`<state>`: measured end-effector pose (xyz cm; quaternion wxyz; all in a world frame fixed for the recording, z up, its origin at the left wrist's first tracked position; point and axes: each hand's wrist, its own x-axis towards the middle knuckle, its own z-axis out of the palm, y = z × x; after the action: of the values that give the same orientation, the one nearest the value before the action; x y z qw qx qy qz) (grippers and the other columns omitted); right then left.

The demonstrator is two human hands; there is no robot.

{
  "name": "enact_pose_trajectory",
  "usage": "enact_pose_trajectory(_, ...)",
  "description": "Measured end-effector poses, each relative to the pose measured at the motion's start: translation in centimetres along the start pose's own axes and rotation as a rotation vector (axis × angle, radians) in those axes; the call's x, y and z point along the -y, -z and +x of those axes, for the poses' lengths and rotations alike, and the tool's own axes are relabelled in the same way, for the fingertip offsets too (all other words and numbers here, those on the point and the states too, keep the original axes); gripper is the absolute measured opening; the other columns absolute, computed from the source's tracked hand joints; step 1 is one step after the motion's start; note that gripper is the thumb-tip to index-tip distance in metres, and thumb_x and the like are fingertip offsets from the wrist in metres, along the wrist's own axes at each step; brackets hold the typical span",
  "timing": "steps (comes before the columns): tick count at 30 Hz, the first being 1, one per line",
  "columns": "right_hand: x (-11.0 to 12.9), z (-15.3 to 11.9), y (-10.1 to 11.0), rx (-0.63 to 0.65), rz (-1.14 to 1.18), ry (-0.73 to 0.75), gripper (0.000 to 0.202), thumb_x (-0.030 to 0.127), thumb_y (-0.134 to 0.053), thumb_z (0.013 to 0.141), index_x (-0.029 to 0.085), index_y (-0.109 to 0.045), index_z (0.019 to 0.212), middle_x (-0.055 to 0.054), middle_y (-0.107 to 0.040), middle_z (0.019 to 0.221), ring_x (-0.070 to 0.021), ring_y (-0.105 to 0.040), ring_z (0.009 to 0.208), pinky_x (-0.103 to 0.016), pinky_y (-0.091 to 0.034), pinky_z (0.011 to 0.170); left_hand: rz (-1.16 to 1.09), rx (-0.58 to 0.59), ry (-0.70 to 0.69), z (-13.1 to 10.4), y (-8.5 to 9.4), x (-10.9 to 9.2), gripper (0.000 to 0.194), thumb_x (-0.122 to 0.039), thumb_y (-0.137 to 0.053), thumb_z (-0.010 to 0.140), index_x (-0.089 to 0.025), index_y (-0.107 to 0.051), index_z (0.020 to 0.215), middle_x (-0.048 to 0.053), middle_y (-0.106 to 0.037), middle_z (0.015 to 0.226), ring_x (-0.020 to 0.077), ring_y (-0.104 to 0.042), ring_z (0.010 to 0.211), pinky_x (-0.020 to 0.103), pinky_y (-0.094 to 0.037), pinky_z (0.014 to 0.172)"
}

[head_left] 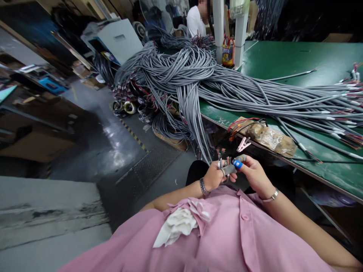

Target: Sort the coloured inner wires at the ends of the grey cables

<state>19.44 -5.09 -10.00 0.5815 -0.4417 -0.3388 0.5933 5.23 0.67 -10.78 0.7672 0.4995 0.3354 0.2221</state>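
Close in front of my body, my left hand (214, 176) is closed around the end of a grey cable, with thin coloured wires (228, 161) fanning out above the fingers. Grey and white wrappings cover some of its fingers. My right hand (255, 174) is closed too, its thumb in a blue finger cover (237, 164) pressed towards the index finger at those wires. What exactly lies in that pinch is too small to make out. Grey cables (202, 141) hang from the table edge down to my left hand.
A large heap of grey cables (181, 64) lies across the green table (292, 56), their stripped ends at the right. A taped wooden block (269, 138) and a pink clip (243, 144) sit at the table's edge. Behind the heap is a person in white (195, 22).
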Motion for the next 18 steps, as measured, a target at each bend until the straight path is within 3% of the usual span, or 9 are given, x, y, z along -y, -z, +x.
enact_pose_trajectory(3, 0.2, 0.1, 0.0, -0.011, 0.009, -0.009, 0.018, 0.037, -0.064, 0.083, 0.022, -0.056, 0.079, 0.002, -0.059, 0.057, -0.0137, -0.053, 0.045, -0.028, -0.041, 0.048, 0.061, 0.072, 0.014, -0.4, -0.1, -0.2, 0.037, -0.045, -0.072, 0.07, -0.01, -0.062, 0.071, 0.007, -0.064, 0.055, 0.0101, -0.055, 0.043, 0.019, -0.025, 0.038)
enact_pose_trajectory(8, -0.8, 0.3, 1.2, -0.242, -0.102, 0.079, 0.018, 0.036, -0.069, 0.078, 0.019, -0.062, 0.077, 0.002, -0.056, 0.064, -0.0096, -0.048, 0.055, -0.024, -0.041, 0.055, -0.028, -0.012, -0.013, -0.1, 0.3, 0.1, 0.034, -0.044, -0.068, 0.074, -0.01, -0.062, 0.073, 0.009, -0.067, 0.063, 0.0138, -0.062, 0.05, 0.019, -0.024, 0.038)
enact_pose_trajectory(14, -0.8, 0.3, 0.7, -0.141, 0.007, 0.025, 0.026, 0.032, -0.073, 0.076, 0.022, -0.062, 0.097, 0.001, -0.065, 0.078, -0.0105, -0.055, 0.058, -0.025, -0.042, 0.056, -0.053, -0.001, -0.038, 0.3, 0.4, 0.7, 0.037, -0.046, -0.066, 0.076, -0.01, -0.062, 0.072, 0.009, -0.066, 0.061, 0.011, -0.057, 0.044, 0.02, -0.019, 0.037)
enact_pose_trajectory(18, -0.5, 0.5, 0.1, -0.176, 0.05, 0.054, 0.034, 0.028, -0.076, 0.072, 0.023, -0.058, 0.1, 0.001, -0.067, 0.078, -0.0115, -0.056, 0.054, -0.028, -0.045, 0.055, -0.049, -0.001, -0.056, 0.3, 0.5, 0.9, 0.038, -0.047, -0.066, 0.076, -0.009, -0.064, 0.075, 0.01, -0.066, 0.061, 0.012, -0.058, 0.046, 0.02, -0.019, 0.037)
